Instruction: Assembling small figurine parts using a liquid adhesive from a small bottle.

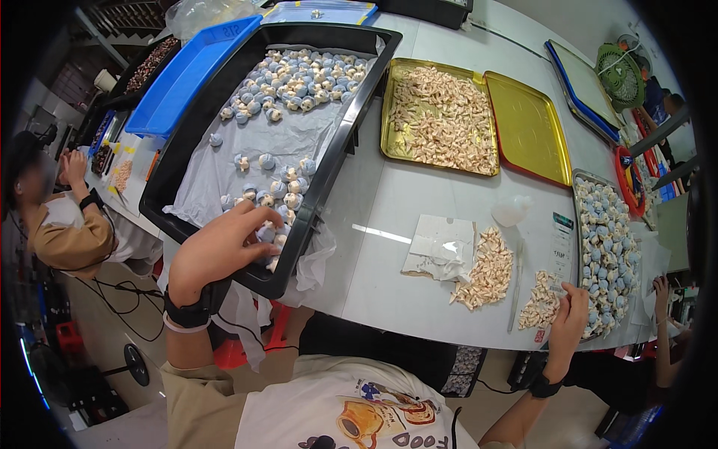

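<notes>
My left hand (221,247) reaches over the near edge of a large black tray (293,251). Its thumb and fingers close around a small blue-and-cream figure (266,233) among others of its kind. More of these figures (303,78) crowd the tray's far end, on white paper lining (262,138). Far to the right, my right hand (570,325) rests with fingers extended, and I see nothing held in them. It lies between a small heap of cream pieces (540,301) and a metal tray (577,247) packed with blue-and-cream figures.
A gold tray (385,142) holds many cream pieces, beside another gold tray (527,127). Nearer lie a white box piece (434,243), a larger cream heap (486,269), a translucent bottle (511,211) and a thin tool (516,284). Co-workers (71,232) sit on both sides.
</notes>
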{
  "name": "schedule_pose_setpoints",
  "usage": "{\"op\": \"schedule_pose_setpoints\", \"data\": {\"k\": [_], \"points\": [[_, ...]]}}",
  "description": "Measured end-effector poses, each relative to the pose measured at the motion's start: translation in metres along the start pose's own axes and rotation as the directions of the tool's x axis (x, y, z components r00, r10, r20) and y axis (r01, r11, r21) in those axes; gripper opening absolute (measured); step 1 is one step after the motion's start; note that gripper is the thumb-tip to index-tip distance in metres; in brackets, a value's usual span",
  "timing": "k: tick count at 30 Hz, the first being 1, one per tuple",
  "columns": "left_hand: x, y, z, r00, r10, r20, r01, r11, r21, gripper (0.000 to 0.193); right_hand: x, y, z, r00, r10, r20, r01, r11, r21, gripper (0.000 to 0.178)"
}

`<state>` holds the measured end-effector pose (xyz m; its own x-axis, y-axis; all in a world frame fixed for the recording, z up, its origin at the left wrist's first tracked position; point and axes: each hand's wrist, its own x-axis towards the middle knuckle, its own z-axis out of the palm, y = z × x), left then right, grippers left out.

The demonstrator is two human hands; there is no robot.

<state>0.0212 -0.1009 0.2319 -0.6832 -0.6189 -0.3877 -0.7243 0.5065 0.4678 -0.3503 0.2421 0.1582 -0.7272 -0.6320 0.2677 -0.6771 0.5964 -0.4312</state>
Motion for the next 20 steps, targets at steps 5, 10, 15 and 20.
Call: {"op": "schedule_pose_setpoints", "data": {"k": [5,10,15,20], "points": [[0.002,-0.005,0.002,0.982,0.185,0.027,-0.181,0.978,-0.107,0.030,-0.002,0.010,-0.008,0.997,-0.067,-0.029,0.065,0.997,-0.039,0.011],[-0.001,-0.005,-0.006,0.974,0.203,0.102,-0.171,0.950,-0.261,0.030,-0.008,0.004,-0.014,0.992,-0.069,-0.110,0.071,0.997,0.014,0.008],[-0.021,0.005,0.004,0.940,0.187,-0.287,-0.274,0.913,-0.302,0.024,-0.011,0.004,-0.022,0.984,-0.046,-0.175,0.049,0.999,0.016,0.005],[-0.053,0.031,0.031,0.922,0.288,-0.258,-0.385,0.617,-0.687,0.027,-0.021,0.015,-0.030,0.948,0.314,-0.061,-0.286,0.918,0.273,0.013]]}}
